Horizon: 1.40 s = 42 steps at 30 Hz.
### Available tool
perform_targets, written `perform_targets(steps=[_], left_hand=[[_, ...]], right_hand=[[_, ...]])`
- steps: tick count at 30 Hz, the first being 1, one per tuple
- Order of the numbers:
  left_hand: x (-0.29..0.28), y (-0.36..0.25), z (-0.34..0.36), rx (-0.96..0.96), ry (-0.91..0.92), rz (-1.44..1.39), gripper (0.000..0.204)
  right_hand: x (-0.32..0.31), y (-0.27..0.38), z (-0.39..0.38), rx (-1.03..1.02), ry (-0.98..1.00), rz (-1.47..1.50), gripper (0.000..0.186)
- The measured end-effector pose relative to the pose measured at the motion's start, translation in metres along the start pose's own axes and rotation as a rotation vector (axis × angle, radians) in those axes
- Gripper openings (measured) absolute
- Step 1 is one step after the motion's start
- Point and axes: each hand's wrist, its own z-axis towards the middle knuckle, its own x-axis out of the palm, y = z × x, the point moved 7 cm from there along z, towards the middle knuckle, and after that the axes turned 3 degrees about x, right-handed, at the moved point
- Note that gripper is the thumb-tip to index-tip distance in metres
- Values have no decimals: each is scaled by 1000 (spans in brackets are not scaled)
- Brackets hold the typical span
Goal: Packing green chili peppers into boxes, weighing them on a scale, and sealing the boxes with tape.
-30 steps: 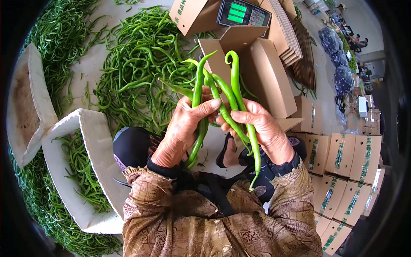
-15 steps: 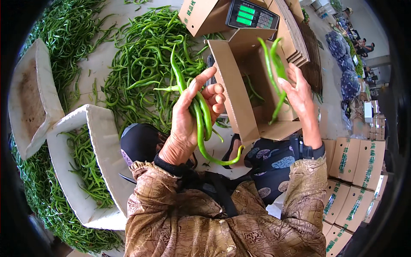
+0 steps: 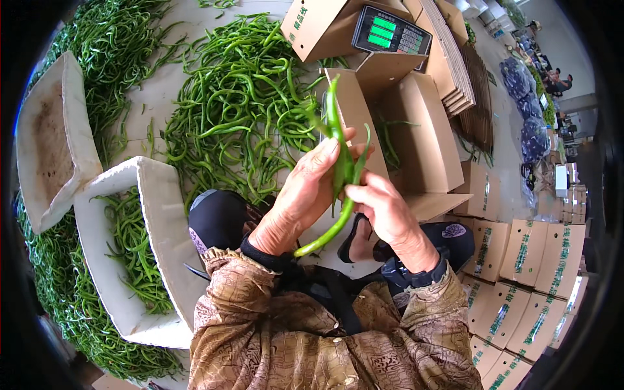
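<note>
Several long green chili peppers (image 3: 330, 235) are bunched between my two hands, in front of the open cardboard box. My left hand (image 3: 304, 194) is closed around them, with one tip sticking up past the fingers. The fingers of my right hand (image 3: 385, 211) pinch the same bunch from the other side, so which pepper each hand bears is partly hidden. Just beyond, the open cardboard box (image 3: 432, 130) has a few green peppers (image 3: 389, 140) lying inside. A big loose heap of green chili peppers (image 3: 240, 104) lies on the floor beyond my left hand.
A scale display (image 3: 392, 34) stands behind the box, beside flattened cardboard (image 3: 448, 58). At left are a white foam box (image 3: 166, 227) with peppers inside, a soiled foam box (image 3: 55, 143) and more pepper heaps (image 3: 110, 45). Stacked cartons (image 3: 520, 299) stand at right.
My right hand has moved left and toward me, from over the box to my left hand. The peppers it held over the box are gone from there. My left hand has shifted slightly right.
</note>
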Motion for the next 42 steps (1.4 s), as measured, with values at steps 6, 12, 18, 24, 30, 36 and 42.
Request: perform_targets(steps=[6, 12, 18, 24, 30, 36, 42], left_hand=[[8, 0, -5, -182, 135, -76, 53], [9, 4, -5, -177, 61, -81, 47], [0, 2, -4, -133, -56, -93, 38], [-22, -8, -5, 32, -156, 196, 23], [-7, -115, -45, 393, -261, 513, 23], [-31, -133, -76, 237, -337, 566, 18], [-36, -125, -88, 259, -306, 425, 17]], right_hand=[[-6, 1, 4, 6, 157, 236, 29], [-10, -2, 3, 9, 121, 222, 33], [-7, 3, -4, 59, 113, 248, 37], [-4, 4, -10, 72, 101, 294, 40], [-55, 74, -42, -206, -32, 115, 44], [-108, 139, -74, -547, -20, 289, 45], [-102, 150, -66, -613, -394, -318, 46]])
